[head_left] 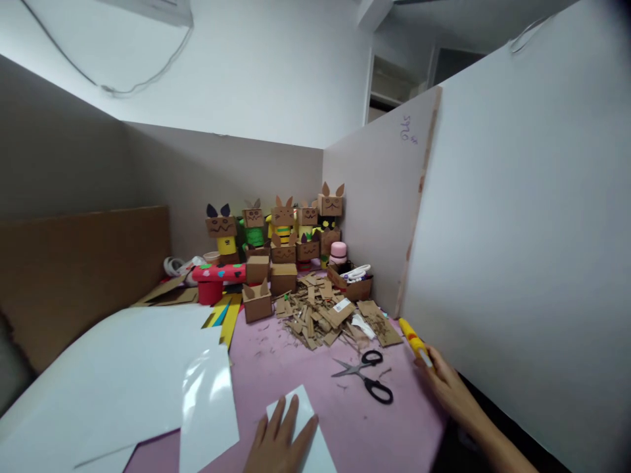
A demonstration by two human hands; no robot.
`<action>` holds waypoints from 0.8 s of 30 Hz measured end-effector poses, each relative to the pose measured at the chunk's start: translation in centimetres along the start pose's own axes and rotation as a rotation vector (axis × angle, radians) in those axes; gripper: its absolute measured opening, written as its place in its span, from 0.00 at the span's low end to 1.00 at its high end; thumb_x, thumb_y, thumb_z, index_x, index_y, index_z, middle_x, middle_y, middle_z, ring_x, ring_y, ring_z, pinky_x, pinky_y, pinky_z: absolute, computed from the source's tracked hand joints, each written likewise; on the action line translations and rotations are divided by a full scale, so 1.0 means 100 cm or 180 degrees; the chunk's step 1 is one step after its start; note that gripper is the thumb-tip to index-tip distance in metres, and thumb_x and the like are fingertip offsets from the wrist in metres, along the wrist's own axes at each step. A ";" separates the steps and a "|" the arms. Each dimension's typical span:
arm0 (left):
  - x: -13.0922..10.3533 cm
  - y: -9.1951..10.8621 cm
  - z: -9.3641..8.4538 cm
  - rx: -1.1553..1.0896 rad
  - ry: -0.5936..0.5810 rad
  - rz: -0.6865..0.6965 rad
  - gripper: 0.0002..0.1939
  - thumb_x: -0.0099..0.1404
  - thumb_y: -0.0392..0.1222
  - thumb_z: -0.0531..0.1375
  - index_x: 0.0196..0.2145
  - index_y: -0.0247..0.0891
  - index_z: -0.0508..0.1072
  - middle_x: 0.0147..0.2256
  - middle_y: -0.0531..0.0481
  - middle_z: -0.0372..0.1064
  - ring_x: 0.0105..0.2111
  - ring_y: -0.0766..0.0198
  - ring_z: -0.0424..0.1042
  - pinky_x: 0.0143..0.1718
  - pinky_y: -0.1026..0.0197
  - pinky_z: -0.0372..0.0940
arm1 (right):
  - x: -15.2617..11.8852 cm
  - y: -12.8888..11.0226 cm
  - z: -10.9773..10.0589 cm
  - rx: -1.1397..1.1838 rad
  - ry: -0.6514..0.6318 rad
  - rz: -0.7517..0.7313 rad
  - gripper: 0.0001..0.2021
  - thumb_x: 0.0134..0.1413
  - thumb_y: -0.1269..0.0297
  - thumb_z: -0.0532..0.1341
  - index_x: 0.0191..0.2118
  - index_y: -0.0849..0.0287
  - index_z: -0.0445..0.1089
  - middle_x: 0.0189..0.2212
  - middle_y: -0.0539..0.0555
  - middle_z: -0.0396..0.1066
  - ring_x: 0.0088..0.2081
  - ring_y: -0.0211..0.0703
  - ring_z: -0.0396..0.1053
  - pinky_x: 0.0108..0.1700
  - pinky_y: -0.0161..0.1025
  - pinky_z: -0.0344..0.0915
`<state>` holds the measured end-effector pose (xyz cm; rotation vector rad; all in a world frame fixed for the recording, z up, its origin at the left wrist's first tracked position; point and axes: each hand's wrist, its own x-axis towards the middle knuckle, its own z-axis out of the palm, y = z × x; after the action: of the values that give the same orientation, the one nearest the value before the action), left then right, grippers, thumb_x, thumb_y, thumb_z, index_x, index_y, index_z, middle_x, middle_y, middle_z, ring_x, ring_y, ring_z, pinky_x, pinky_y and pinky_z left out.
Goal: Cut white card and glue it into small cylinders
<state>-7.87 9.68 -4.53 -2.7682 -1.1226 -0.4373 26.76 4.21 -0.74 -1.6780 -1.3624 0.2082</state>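
Note:
My left hand (280,437) lies flat with its fingers spread on a narrow white sheet (302,402) at the bottom middle. Its palm is partly cut off by the lower edge. At the right side, my right hand (441,378) is closed around a yellow stick-shaped tool (413,336) with reddish marks; its exact kind is unclear. The tool is raised near the table's right edge, beside the partition. Between both hands, black-handled scissors (362,374) lie on the pink tabletop (345,427) with their blades apart.
Large white sheets (123,355) and a glossy sheet (210,401) cover the left side. Cardboard scraps (315,315) are heaped beyond the scissors. Several cardboard cat-faced figures (283,217) and small boxes (257,305) stand at the back. A partition (374,197) borders the right.

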 end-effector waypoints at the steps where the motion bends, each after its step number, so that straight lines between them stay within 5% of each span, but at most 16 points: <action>1: -0.001 -0.003 -0.001 -0.0118 -0.0052 0.0102 0.34 0.54 0.65 0.57 0.55 0.50 0.65 0.56 0.35 0.60 0.54 0.30 0.58 0.46 0.30 0.59 | -0.003 -0.008 0.002 0.0402 -0.0020 0.0226 0.19 0.57 0.51 0.51 0.47 0.56 0.65 0.38 0.55 0.71 0.40 0.47 0.68 0.42 0.39 0.65; 4: -0.005 -0.007 -0.013 -0.0479 -0.0072 0.0094 0.27 0.59 0.57 0.56 0.54 0.48 0.66 0.57 0.38 0.60 0.54 0.38 0.61 0.48 0.38 0.62 | -0.013 -0.042 0.012 0.1827 -0.0244 0.0844 0.20 0.52 0.47 0.57 0.43 0.56 0.69 0.31 0.51 0.72 0.32 0.42 0.67 0.32 0.33 0.64; 6: -0.004 -0.006 -0.028 -0.0624 0.0083 -0.0414 0.22 0.63 0.46 0.53 0.55 0.41 0.65 0.58 0.38 0.58 0.55 0.48 0.61 0.51 0.47 0.61 | -0.019 -0.068 0.023 0.2630 -0.0655 0.1011 0.18 0.51 0.48 0.60 0.40 0.58 0.70 0.28 0.50 0.72 0.30 0.38 0.67 0.32 0.32 0.63; 9: -0.001 -0.002 -0.050 -0.0612 0.0062 -0.1201 0.26 0.59 0.45 0.56 0.54 0.33 0.65 0.54 0.35 0.62 0.53 0.46 0.60 0.51 0.46 0.58 | -0.029 -0.100 0.045 0.3229 -0.1308 0.1269 0.20 0.47 0.47 0.63 0.35 0.60 0.71 0.25 0.51 0.73 0.25 0.35 0.67 0.29 0.32 0.63; 15: 0.005 0.004 -0.064 -0.0593 -0.0077 -0.1700 0.17 0.53 0.47 0.59 0.39 0.34 0.71 0.40 0.41 0.67 0.42 0.47 0.63 0.42 0.48 0.57 | -0.048 -0.115 0.094 0.3296 -0.2065 0.1535 0.26 0.41 0.40 0.63 0.32 0.62 0.69 0.19 0.49 0.69 0.18 0.31 0.63 0.21 0.28 0.59; 20: 0.005 0.004 -0.060 -0.0984 0.0068 -0.1745 0.13 0.53 0.40 0.58 0.37 0.33 0.67 0.37 0.43 0.66 0.39 0.51 0.64 0.40 0.51 0.59 | -0.058 -0.112 0.107 0.2924 -0.2077 0.1410 0.24 0.48 0.40 0.57 0.33 0.60 0.67 0.17 0.46 0.64 0.17 0.30 0.58 0.20 0.28 0.55; 24: 0.000 0.001 -0.047 -0.1732 0.0211 -0.1774 0.20 0.54 0.33 0.55 0.46 0.33 0.61 0.40 0.42 0.68 0.41 0.54 0.67 0.42 0.54 0.63 | -0.068 -0.112 0.104 0.1876 -0.1798 0.1037 0.25 0.51 0.40 0.54 0.35 0.59 0.71 0.18 0.48 0.64 0.21 0.36 0.62 0.24 0.32 0.60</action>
<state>-8.87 8.59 -0.04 -2.7673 -2.0157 -1.0174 10.08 3.54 -1.03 -1.3586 -1.2298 1.2242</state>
